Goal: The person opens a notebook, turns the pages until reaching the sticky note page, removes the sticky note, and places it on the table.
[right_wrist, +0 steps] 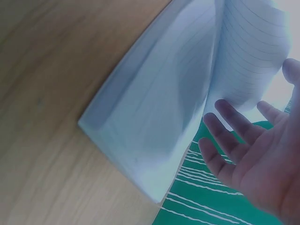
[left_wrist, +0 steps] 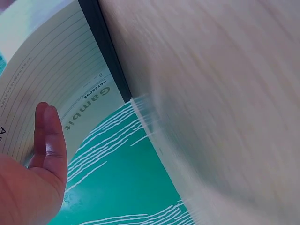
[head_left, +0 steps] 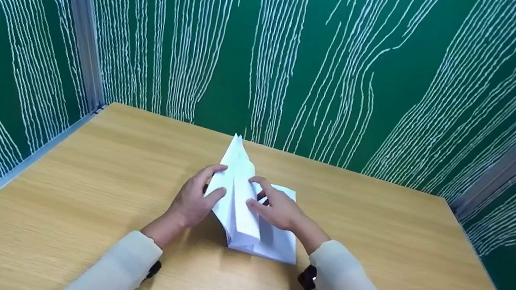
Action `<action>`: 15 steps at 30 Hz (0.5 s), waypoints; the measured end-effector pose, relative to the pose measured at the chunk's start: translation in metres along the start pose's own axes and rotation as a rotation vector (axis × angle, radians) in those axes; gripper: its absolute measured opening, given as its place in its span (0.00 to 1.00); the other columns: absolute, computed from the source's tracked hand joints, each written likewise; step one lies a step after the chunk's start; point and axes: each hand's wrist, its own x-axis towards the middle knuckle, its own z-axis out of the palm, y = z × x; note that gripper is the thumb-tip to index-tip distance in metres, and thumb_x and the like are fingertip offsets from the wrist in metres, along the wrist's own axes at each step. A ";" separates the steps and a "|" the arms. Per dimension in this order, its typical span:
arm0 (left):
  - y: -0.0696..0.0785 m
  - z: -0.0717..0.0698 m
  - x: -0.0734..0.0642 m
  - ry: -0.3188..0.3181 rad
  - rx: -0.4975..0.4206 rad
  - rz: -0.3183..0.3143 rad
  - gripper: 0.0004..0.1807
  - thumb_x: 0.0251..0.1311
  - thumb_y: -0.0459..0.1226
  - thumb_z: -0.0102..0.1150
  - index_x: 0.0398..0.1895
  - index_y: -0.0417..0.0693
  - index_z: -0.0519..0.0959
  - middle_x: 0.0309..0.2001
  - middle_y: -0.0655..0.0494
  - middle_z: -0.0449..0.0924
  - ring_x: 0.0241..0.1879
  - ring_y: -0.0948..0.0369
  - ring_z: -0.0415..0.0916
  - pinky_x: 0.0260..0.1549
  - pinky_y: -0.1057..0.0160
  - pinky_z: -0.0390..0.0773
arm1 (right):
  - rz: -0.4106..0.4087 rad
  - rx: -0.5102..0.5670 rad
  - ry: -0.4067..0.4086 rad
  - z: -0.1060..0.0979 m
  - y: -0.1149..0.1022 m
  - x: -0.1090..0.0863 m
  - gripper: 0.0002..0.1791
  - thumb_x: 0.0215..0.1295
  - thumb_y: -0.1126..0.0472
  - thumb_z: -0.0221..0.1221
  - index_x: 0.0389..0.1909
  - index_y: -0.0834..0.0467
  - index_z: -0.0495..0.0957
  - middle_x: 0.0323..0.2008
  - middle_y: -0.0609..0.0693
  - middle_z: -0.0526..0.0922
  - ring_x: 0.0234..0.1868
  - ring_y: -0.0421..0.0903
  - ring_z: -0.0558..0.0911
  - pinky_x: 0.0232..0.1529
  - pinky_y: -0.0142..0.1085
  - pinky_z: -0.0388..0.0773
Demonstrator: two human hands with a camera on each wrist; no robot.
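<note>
Notebook (head_left: 245, 217) seemingly touches both half-spread hands (head_left: 193, 199) (head_left: 280, 211).

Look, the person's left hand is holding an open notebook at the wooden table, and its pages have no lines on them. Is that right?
Not quite: the pages do have lines. The right wrist view shows thin lines running across a curved one. The rest is right: the left hand is holding the open notebook at the wooden table.
</note>
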 end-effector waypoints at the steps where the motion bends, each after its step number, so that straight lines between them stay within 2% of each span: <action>1: 0.000 0.000 0.000 0.000 0.004 0.001 0.29 0.62 0.45 0.53 0.67 0.55 0.65 0.70 0.51 0.64 0.65 0.51 0.67 0.61 0.47 0.71 | -0.003 0.004 0.002 0.000 -0.001 0.000 0.32 0.65 0.39 0.52 0.69 0.35 0.57 0.52 0.52 0.78 0.47 0.48 0.78 0.49 0.45 0.78; 9: 0.000 -0.001 -0.001 -0.012 -0.001 0.002 0.32 0.58 0.45 0.57 0.69 0.57 0.65 0.68 0.50 0.65 0.59 0.51 0.71 0.58 0.48 0.75 | -0.059 -0.012 0.009 0.004 -0.008 0.000 0.34 0.63 0.40 0.55 0.69 0.37 0.57 0.54 0.52 0.78 0.53 0.50 0.77 0.54 0.48 0.76; 15: 0.000 -0.002 -0.001 -0.017 0.020 -0.036 0.35 0.55 0.41 0.60 0.69 0.60 0.64 0.69 0.51 0.64 0.60 0.50 0.70 0.57 0.49 0.75 | -0.070 -0.027 0.010 0.006 -0.009 0.000 0.34 0.63 0.40 0.56 0.69 0.36 0.58 0.59 0.52 0.76 0.60 0.52 0.74 0.60 0.53 0.72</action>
